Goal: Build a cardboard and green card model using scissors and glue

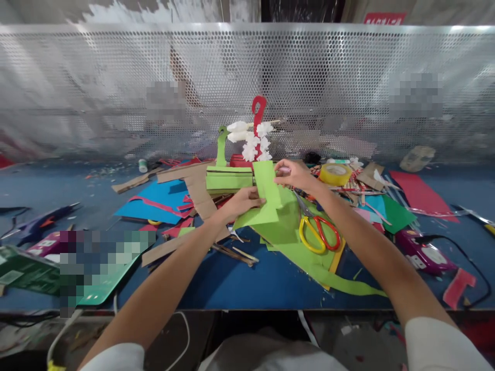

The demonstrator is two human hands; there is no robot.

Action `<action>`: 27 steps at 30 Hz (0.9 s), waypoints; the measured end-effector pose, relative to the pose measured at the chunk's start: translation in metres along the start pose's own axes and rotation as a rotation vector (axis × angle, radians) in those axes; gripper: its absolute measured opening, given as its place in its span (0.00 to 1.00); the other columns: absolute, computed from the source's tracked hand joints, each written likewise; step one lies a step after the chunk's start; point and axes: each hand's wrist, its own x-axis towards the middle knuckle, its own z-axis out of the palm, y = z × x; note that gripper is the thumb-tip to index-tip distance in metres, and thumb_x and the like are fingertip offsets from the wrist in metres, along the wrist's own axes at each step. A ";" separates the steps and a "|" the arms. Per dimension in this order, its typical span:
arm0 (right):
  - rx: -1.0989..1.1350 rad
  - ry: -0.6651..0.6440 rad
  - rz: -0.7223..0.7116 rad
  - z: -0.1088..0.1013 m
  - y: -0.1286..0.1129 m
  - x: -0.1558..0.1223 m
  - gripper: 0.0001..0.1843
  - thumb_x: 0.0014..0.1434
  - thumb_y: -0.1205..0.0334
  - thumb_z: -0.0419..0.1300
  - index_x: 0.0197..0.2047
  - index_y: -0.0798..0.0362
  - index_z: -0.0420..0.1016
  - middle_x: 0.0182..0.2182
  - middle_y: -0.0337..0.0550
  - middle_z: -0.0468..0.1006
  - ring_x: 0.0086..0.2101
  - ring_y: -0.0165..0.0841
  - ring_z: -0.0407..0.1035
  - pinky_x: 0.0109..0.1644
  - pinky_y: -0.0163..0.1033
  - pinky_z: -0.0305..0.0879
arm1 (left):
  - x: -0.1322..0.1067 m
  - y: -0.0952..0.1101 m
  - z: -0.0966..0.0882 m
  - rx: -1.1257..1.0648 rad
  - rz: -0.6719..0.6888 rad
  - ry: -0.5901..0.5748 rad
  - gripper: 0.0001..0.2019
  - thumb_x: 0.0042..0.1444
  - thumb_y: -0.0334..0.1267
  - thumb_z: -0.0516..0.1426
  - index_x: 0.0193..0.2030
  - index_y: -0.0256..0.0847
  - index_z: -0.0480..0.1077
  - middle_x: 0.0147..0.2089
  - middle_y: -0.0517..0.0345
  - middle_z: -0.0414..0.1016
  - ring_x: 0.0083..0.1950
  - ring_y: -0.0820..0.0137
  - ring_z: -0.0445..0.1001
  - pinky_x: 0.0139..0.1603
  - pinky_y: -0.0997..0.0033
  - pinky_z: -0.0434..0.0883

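Observation:
A piece of light green paper stands bent upward in the middle of the workbench, between both hands. My left hand grips its lower left side, fingers closed. At the upper right edge, my right hand pinches the same paper between thumb and fingers. Just behind is a green paper box with a curled green strip rising from it. A red curled paper piece with white paper flowers stands farther back. Scissors with yellow and red handles rest on green sheets below my right forearm.
Yellow tape lies right of my right hand. Cardboard strips and blue paper are spread at left. A purple device with a black cable sits at right, a glue gun far left. Perforated metal closes off the back.

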 end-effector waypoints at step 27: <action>-0.560 -0.217 -0.044 0.031 0.021 -0.036 0.12 0.65 0.51 0.66 0.35 0.49 0.76 0.32 0.42 0.77 0.31 0.35 0.69 0.40 0.39 0.65 | -0.010 0.000 -0.053 -0.433 0.043 0.216 0.14 0.48 0.34 0.71 0.30 0.38 0.68 0.22 0.65 0.69 0.22 0.79 0.69 0.28 0.79 0.71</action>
